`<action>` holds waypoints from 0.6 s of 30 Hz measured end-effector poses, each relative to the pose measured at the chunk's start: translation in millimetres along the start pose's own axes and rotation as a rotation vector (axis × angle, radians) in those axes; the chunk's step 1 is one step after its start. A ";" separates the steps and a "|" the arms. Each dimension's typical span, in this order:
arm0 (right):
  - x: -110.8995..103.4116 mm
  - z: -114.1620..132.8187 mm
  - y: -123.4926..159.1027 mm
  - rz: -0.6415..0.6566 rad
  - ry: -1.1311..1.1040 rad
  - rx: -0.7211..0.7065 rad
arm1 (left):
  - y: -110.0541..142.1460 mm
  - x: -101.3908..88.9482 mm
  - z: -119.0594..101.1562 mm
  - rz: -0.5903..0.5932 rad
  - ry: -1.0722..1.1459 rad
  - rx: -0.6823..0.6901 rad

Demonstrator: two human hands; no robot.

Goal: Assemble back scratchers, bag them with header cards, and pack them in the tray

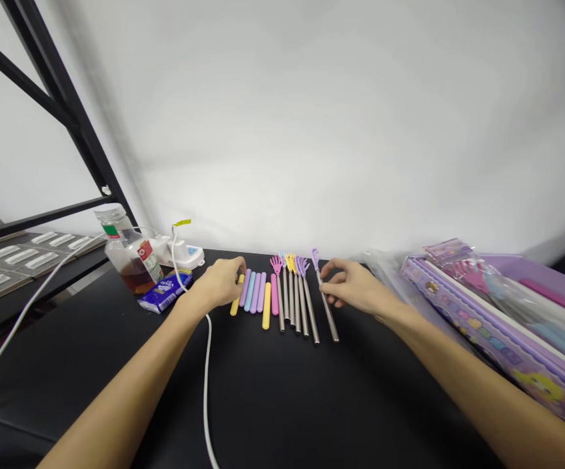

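My left hand (223, 281) is at the left end of a row of coloured plastic handles, its fingers closed on the upper end of a yellow handle (235, 305). Purple, blue, pink and another yellow handle (266, 306) lie beside it. To their right, several back scratchers with steel rods (298, 303) lie side by side, their hand-shaped heads pink, blue, yellow and purple. A little apart from them, my right hand (350, 285) pinches a purple-headed back scratcher (329, 312) by its rod, just below the head.
On the right stands a purple display box (487, 339) with bagged back scratchers. A bottle of brown liquid (133, 254), a blue packet (165, 292) and a white power strip (191, 258) are on the left. A white cable (207, 378) crosses the black table (272, 404).
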State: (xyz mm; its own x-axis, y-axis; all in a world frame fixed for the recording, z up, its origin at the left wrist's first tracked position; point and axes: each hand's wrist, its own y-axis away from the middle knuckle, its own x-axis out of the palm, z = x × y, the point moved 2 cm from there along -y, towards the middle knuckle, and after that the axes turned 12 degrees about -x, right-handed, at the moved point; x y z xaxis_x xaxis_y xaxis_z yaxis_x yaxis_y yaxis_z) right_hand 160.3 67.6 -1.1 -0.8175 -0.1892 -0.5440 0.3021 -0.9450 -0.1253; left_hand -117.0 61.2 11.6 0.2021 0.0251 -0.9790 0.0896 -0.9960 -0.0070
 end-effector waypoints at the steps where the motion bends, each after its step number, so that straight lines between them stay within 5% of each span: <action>1: 1.4 -1.6 -1.1 0.006 0.017 0.003 | 0.1 0.2 -0.5 0.005 -0.003 -0.002; 12: 12.1 -6.6 -5.4 -0.015 0.057 0.038 | -1.1 -2.9 1.5 -0.038 0.080 -0.025; 18: -3.5 6.1 2.0 -0.083 -0.179 0.100 | 3.0 -13.8 -6.9 -0.216 0.199 0.080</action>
State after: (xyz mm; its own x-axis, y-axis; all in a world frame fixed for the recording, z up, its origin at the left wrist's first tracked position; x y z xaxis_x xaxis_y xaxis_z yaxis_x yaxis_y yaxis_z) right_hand 160.8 64.8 5.7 -0.9141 -0.1457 -0.3784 0.1875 -0.9793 -0.0759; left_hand -112.8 58.5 26.5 0.3750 0.2460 -0.8938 0.0757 -0.9691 -0.2349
